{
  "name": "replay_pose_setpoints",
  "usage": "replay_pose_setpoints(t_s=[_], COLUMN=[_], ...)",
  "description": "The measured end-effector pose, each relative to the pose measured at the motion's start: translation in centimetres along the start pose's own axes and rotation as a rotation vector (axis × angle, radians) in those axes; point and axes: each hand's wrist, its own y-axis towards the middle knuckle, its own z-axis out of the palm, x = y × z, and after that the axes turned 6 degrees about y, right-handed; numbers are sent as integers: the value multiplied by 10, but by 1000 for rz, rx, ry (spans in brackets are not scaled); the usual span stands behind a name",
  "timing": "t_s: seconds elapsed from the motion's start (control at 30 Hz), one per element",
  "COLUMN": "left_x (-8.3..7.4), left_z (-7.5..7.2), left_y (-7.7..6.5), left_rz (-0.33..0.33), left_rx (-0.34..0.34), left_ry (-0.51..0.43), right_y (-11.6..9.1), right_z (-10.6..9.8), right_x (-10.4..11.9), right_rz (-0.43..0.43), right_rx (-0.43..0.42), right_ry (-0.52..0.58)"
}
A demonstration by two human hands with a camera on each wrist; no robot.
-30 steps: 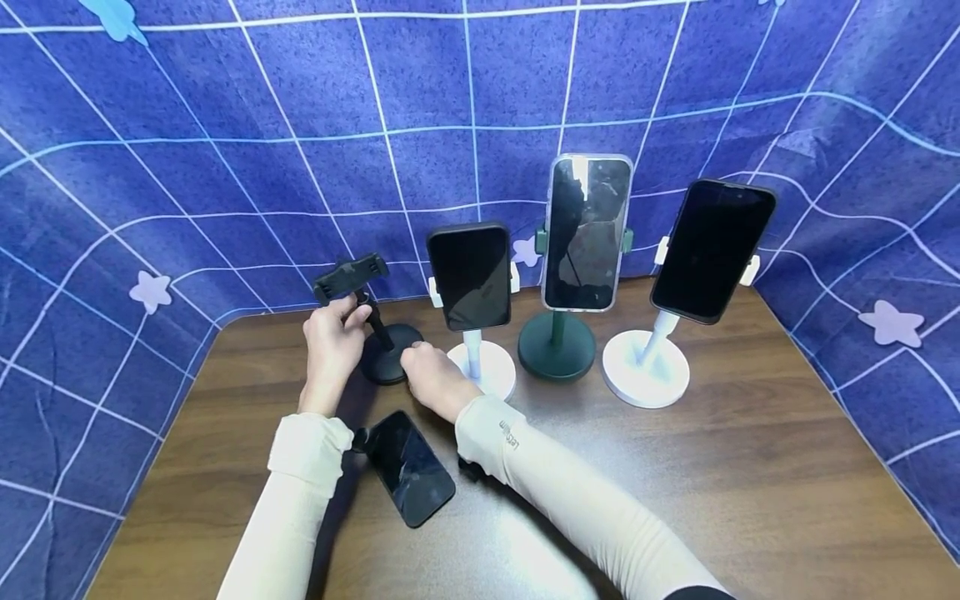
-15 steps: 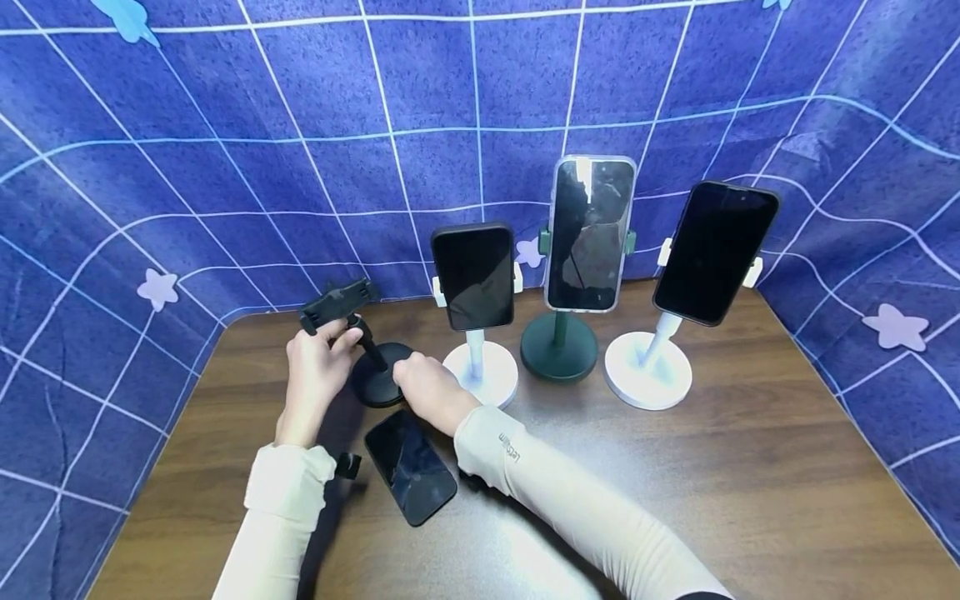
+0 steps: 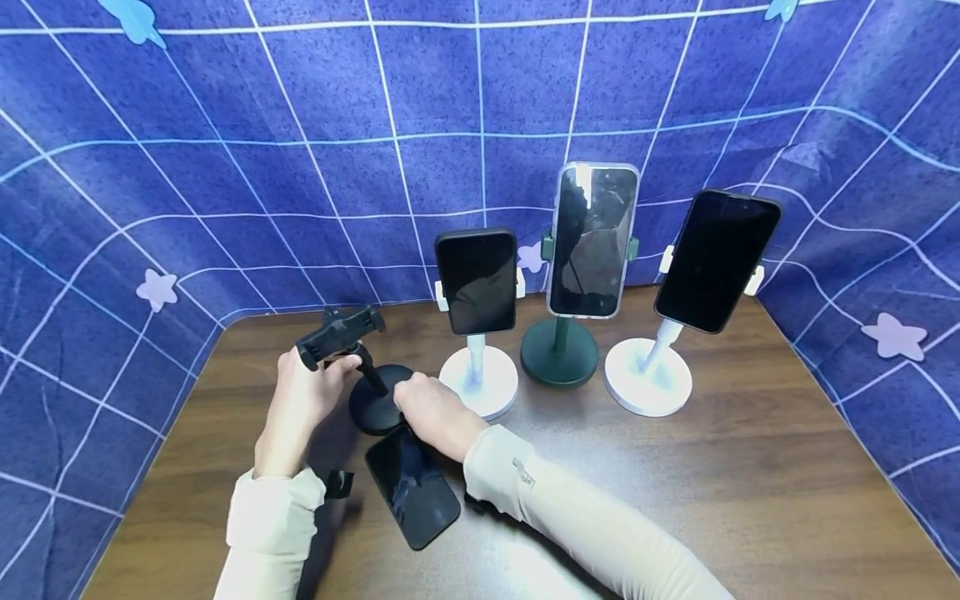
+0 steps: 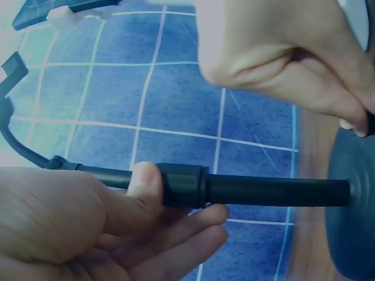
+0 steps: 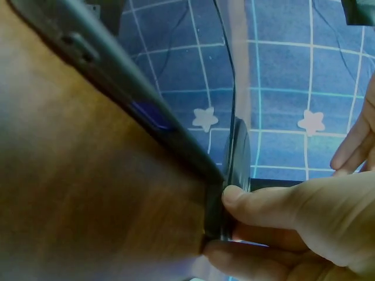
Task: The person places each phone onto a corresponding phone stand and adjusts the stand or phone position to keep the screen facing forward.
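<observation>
At the left of the table stands a black phone stand (image 3: 367,404) with an unfilled clamp (image 3: 339,335) on top. My left hand (image 3: 303,392) holds its pole below the clamp. In the left wrist view, the thumb and fingers pinch the pole's thicker collar (image 4: 184,185). My right hand (image 3: 435,414) pinches the edge of the round black base, which the right wrist view shows between thumb and fingers (image 5: 263,205). Just in front of the base, a black phone (image 3: 414,492) lies screen up; its near side looms large in the right wrist view.
To the right stand a white stand (image 3: 491,383) with a phone (image 3: 477,283), a dark green stand (image 3: 558,354) with a phone (image 3: 592,242), and another white stand (image 3: 648,379) with a tilted phone (image 3: 717,262). A blue gridded cloth (image 3: 300,167) rises behind the wooden table (image 3: 750,467).
The black stand has come nearer, slightly left, with both hands on it, and its base now reaches the lying phone's far end. Its clamp has lowered and turned a little. The other stands keep their places.
</observation>
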Motion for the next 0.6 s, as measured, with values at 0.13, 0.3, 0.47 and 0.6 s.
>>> replay_pose_setpoints(t_s=[0.13,0.3,0.47,0.6], left_x=[-4,-5,-6,-9], left_z=[-5,-5,-3,-2], left_y=[-5,-7,-9,-12], left_rz=[-9,-21,4,29], left_rx=[-7,-7,-18,-34], left_ry=[-20,-20,-14,-10], right_y=[-6,-11,-14,-16], right_z=[-1,-2,-1,-2], right_x=[1,1,-1,-5], right_rz=[-22,-33,-41,-55], right_rx=[6,-6,-19,-32], right_ry=[25,32,32,58])
